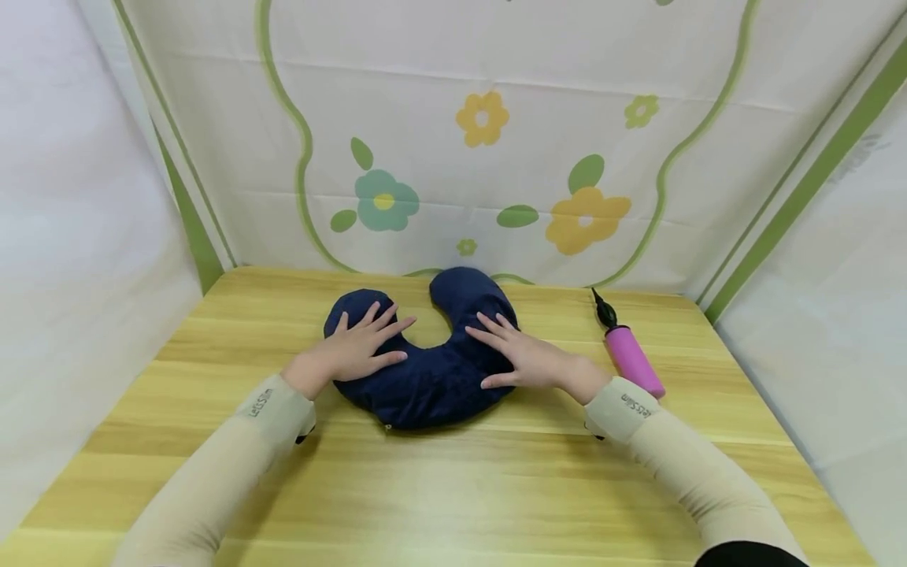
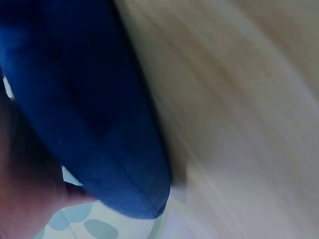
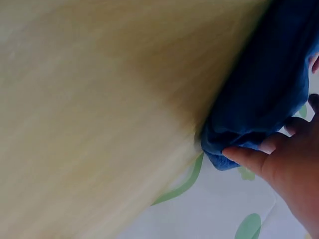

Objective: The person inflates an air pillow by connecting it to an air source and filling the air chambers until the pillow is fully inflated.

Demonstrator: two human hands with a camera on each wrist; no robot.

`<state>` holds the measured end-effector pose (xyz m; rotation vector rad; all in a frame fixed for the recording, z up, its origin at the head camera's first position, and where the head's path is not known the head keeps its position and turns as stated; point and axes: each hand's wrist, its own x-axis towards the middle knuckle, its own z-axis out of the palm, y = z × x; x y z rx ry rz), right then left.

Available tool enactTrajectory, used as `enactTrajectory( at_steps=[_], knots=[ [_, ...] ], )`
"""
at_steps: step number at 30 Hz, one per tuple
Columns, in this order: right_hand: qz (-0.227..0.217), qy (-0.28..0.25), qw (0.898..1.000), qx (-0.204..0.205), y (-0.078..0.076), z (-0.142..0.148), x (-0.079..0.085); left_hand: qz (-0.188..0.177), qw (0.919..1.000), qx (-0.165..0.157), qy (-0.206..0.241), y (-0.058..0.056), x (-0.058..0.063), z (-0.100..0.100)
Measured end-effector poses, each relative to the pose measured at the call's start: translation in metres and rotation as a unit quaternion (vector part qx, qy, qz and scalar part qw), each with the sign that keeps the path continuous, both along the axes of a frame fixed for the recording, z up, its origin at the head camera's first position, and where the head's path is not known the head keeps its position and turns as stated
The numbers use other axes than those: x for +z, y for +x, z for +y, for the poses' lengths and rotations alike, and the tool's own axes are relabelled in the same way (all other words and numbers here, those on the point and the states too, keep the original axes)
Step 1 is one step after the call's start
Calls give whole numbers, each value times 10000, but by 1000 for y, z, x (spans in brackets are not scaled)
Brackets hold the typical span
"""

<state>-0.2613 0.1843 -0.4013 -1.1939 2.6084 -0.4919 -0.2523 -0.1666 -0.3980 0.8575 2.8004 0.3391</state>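
Observation:
A navy blue U-shaped neck pillow point(image 1: 432, 390) lies on the wooden table, its opening toward the back cloth. On its left arm rests my left hand point(image 1: 357, 346), fingers spread and straight. My right hand point(image 1: 527, 358) lies over the pillow's right side, its fingers also spread on the fabric. In the left wrist view the pillow point(image 2: 94, 109) shows as a thick, rounded edge beside the hand point(image 2: 30, 184). The right wrist view has the right hand point(image 3: 294, 164) with a fingertip on the creased end of the pillow point(image 3: 259, 99).
To the right of the pillow lies a pink hand pump point(image 1: 634, 362) with a black nozzle. Behind the wooden table point(image 1: 439, 496) hangs a white cloth point(image 1: 425, 47) printed with flowers, and white cloth also flanks both sides.

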Motion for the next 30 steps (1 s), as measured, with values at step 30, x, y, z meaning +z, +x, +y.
enactTrajectory(
  at_steps=[30],
  knots=[
    [-168,190,9997,70,-29,-28,-5,-775,9925,645,-698,27,10,-5]
  ],
)
